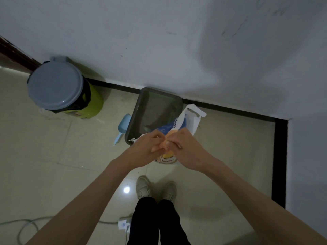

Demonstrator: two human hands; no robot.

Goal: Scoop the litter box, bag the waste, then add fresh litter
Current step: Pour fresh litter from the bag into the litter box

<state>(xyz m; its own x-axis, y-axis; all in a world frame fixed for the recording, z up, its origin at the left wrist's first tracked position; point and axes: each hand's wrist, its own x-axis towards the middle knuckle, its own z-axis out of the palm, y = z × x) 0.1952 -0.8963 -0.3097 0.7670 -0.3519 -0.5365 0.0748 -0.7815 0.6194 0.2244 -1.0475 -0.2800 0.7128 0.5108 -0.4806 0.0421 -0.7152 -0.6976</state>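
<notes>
Here, left hand (147, 147), right hand (184, 147) pinch litter bag (187, 122) top.

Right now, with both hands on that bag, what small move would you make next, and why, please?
Probably pull the pinched edges apart to open the litter bag: the left hand and right hand pinch its top together over the dark litter box, which looks nearly bare.

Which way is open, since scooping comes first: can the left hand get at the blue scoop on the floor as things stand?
Probably yes, once it lets go. The left hand pinches the litter bag together with the right hand. The blue scoop lies uncovered beside the litter box, on its left.
</notes>
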